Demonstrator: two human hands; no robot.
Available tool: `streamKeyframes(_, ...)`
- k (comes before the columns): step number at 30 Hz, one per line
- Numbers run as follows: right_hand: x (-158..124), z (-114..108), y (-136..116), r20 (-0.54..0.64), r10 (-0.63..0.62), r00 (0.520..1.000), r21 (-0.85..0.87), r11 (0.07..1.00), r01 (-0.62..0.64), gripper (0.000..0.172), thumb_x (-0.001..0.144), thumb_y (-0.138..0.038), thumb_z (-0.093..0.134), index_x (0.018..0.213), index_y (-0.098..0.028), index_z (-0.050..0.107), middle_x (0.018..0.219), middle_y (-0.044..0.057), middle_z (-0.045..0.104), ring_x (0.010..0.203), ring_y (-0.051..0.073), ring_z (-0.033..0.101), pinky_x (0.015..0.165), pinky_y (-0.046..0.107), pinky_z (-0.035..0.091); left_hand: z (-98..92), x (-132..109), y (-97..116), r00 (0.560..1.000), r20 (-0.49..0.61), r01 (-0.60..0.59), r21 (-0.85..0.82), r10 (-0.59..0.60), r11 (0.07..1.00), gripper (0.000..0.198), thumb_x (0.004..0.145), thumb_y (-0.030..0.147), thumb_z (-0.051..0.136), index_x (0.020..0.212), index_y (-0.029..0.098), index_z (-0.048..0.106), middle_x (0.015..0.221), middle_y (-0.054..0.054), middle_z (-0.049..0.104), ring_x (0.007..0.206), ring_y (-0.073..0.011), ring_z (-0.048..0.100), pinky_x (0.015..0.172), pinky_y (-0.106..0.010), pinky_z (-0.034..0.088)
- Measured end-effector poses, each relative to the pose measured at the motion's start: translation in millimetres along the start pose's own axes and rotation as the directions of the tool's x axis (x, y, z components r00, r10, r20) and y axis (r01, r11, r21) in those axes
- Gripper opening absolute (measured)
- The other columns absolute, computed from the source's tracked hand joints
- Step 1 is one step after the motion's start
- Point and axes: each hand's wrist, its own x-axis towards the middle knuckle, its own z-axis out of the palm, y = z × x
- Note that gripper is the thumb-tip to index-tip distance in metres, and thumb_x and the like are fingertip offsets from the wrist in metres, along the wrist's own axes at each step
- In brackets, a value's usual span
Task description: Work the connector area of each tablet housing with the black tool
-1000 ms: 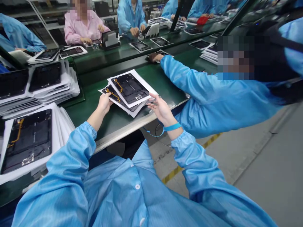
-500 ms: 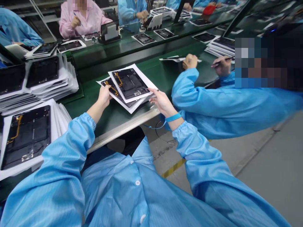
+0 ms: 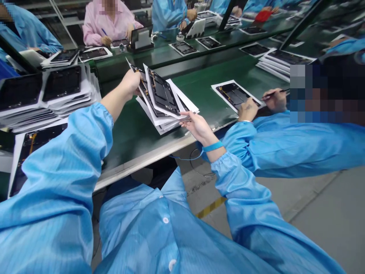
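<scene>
Two black tablet housings on white sheets are tilted up between my hands, left edge higher; the front housing (image 3: 164,93) overlaps the rear one (image 3: 142,78). Orange flex cables show along their left sides. My left hand (image 3: 131,83) is closed on the raised left edge of the sheets and housings. At the near right corner, my right hand (image 3: 199,127) pinches the front housing and its sheet between thumb and fingers. More white sheets (image 3: 148,110) lie beneath, with part of another dark housing (image 3: 184,102) showing at right. A blue band (image 3: 213,146) circles my right wrist.
Tall stacks of housings on sheets (image 3: 88,82) stand at left, with another housing (image 3: 24,160) partly behind my sleeve. At right, a co-worker's hands (image 3: 248,109) work with a thin tool on a housing (image 3: 232,93). The bench edge (image 3: 128,165) runs before me.
My left hand has moved up and away, tilting the housings steeply. More sheets now show beneath them. My right hand stays at the near corner. The co-worker's housing now lies flat.
</scene>
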Motion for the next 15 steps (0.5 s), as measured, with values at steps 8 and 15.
streamKeyframes(8, 3, -5, -5, -0.019, -0.115, 0.993, -0.148, 0.983, 0.111, 0.038, 0.103, -0.057, 0.08, 0.092, -0.021, 0.085, 0.084, 0.006, 0.079, 0.075, 0.016, 0.067, 0.071, 0.028, 0.06, -9.7, 8, -4, 0.997, -0.057, 0.043, 0.018, -0.042, 0.999, 0.021, 0.114, 0.009, 0.056, 0.096, 0.018, 0.061, 0.076, 0.001, 0.067, 0.103, -0.0179, 0.075, 0.118, -0.046, 0.063)
streamKeyframes(15, 9, -25, -2, -0.04, -0.172, 0.984, -0.216, 0.963, 0.16, 0.044, 0.101, -0.066, 0.078, 0.097, -0.023, 0.085, 0.088, 0.006, 0.077, 0.076, 0.019, 0.066, 0.07, 0.035, 0.055, -81.4, -29, 33, 0.991, -0.098, 0.091, 0.016, -0.089, 0.996, 0.032, 0.114, -0.003, 0.037, 0.105, -0.003, 0.068, 0.108, -0.01, 0.08, 0.143, -0.0356, 0.071, 0.117, -0.071, 0.06)
